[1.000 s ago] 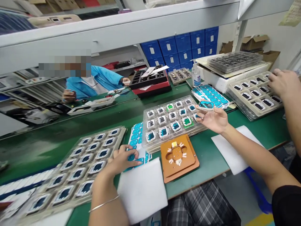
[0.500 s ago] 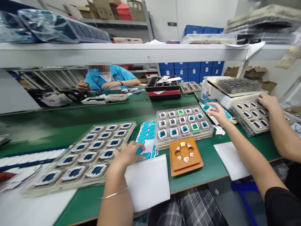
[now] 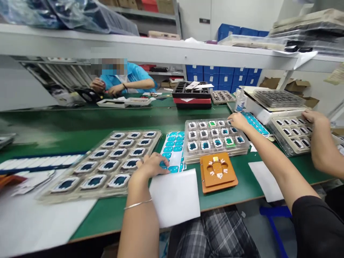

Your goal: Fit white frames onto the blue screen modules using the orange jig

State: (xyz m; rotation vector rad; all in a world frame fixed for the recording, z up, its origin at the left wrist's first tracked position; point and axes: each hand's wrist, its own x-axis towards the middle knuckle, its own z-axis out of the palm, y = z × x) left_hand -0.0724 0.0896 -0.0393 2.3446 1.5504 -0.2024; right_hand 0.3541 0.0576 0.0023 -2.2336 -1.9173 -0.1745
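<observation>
My left hand [image 3: 152, 165] rests at the lower left edge of the blue sticker sheet [image 3: 176, 157], thumb and forefinger apart around a blue sticker. Fingers pressed together, my right hand [image 3: 238, 121] is at the back right corner of the clear-lidded middle tray [image 3: 188, 157], over a white-rimmed part; what its fingertips hold is hidden. An orange fixture [image 3: 219, 181] with a cream-white piece on it lies in front of that tray. A white foam sheet [image 3: 176, 200] is below my left hand.
A larger parts tray [image 3: 107, 195] lies left. Another sticker sheet [image 3: 254, 123] is behind my right forearm. A co-worker's hand [image 3: 314, 116] touches the right tray [image 3: 290, 138]. Another person [image 3: 134, 77] sits across the bench. A shelf [image 3: 161, 48] spans above.
My right hand has moved left from above the far sticker sheet, where a blue film showed at its fingertips, to the middle tray's corner. My left thumb and forefinger are slightly closer. The view has shifted.
</observation>
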